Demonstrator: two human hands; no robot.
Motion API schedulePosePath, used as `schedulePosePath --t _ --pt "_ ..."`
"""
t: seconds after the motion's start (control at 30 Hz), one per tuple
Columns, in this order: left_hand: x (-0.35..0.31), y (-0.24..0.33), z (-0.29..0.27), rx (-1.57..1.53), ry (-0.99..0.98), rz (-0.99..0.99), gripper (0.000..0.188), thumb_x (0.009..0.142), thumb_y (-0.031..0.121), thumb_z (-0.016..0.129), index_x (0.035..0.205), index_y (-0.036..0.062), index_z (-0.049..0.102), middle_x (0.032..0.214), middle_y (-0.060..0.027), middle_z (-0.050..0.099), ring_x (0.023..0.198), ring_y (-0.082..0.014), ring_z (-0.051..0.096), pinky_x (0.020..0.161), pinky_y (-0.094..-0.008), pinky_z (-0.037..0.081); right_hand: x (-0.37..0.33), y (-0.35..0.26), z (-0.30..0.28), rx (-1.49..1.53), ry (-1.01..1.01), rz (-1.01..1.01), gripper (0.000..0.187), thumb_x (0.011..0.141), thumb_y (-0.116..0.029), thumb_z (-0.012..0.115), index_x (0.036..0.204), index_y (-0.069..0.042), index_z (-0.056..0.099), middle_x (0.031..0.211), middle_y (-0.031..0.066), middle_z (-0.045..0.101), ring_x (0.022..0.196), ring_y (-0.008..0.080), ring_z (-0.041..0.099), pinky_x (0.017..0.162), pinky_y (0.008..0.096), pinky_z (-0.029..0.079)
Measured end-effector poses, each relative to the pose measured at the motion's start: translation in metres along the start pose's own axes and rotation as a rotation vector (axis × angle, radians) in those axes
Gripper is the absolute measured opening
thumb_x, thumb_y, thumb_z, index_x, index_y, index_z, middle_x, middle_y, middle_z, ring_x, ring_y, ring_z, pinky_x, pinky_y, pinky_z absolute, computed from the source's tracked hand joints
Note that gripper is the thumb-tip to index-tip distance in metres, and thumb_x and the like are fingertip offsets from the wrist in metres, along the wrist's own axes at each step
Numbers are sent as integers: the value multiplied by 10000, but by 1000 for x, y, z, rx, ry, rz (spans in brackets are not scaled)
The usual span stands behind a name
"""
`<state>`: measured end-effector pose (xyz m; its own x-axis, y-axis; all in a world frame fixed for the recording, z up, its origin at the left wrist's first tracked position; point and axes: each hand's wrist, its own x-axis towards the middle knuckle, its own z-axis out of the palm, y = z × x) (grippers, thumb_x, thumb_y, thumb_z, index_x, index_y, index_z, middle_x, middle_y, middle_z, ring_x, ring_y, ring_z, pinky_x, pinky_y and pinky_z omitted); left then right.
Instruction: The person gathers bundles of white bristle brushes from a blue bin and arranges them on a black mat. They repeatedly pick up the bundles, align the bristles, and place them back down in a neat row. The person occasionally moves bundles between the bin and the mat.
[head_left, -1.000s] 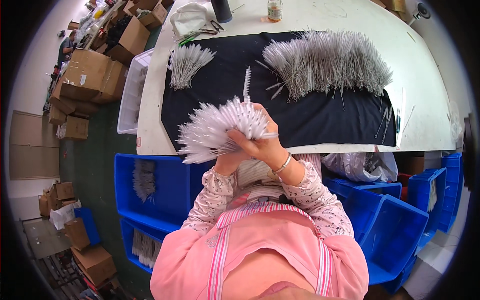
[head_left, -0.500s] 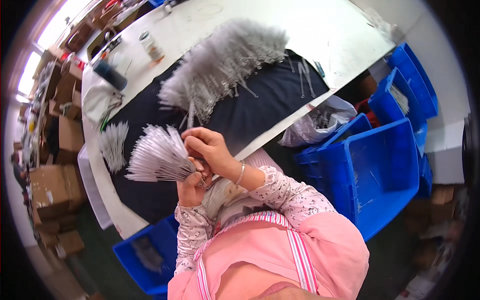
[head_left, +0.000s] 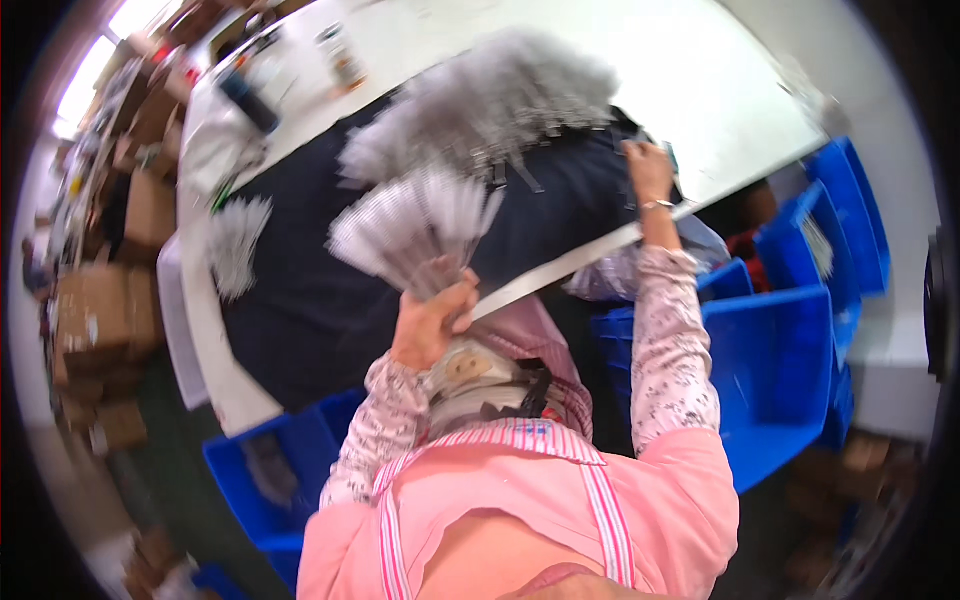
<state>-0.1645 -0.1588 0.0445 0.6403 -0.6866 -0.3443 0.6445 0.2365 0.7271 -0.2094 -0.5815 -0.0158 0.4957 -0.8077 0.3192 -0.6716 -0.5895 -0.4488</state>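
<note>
My left hand [head_left: 433, 320] is wrapped round the wire stems of a bundle of thin brushes [head_left: 408, 230], whose pale grey bristles fan out above the fist. Stretched out to the right, my right hand [head_left: 651, 172] is at the right end of the dark cloth, its fingers bent together; what they grip there is hidden and blurred. Beyond the bundle lies a big heap of similar brushes [head_left: 490, 95], bristles to the far left and looped wire ends toward me. A smaller bunch of brushes [head_left: 237, 245] rests on the cloth's left side.
Dark cloth [head_left: 300, 330] covers part of the white table [head_left: 700, 70]. A dark bottle [head_left: 248, 100] and a clear jar [head_left: 342, 58] stand at the far left. Blue bins [head_left: 770, 370] crowd the right, beside a plastic bag [head_left: 610, 275]. Another blue bin [head_left: 235, 460] sits at lower left.
My right hand has left the bundle and reached far right to where a few loose brushes lay. The left hand has raised the bundle and turned it more upright. The view has shifted.
</note>
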Motion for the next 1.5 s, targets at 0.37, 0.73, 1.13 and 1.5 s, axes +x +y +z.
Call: schedulePosePath --t 0.37,0.73,1.13,1.5 --pt "-25 2 -53 -33 134 151 211 856 125 678 1052 99 605 852 -6 607 697 -82 554 482 -196 389 -245 -256 -19 1468 -1093 210 215 813 -131 673 996 -23 635 742 -2 623 514 50 525 401 191 382" --pt "-39 6 -70 -23 214 328 379 901 370 610 1149 105 504 912 -16 630 751 -118 615 507 -216 437 -260 -276 2 1612 -1128 371 181 830 -153 685 969 -50 633 726 -14 608 485 43 505 366 181 309" --pt "-31 10 -82 -173 202 399 262 887 282 651 981 105 483 909 -49 641 715 -160 636 476 -238 433 -258 -292 5 1595 -1093 405 149 815 -178 703 874 -68 621 703 -20 591 503 44 521 379 183 319" --pt "-31 15 -87 -107 266 395 192 853 177 692 883 109 516 831 -54 647 681 -162 634 444 -236 416 -252 -298 11 1580 -1261 322 181 805 -119 706 947 -46 620 739 13 610 526 69 539 378 191 345"
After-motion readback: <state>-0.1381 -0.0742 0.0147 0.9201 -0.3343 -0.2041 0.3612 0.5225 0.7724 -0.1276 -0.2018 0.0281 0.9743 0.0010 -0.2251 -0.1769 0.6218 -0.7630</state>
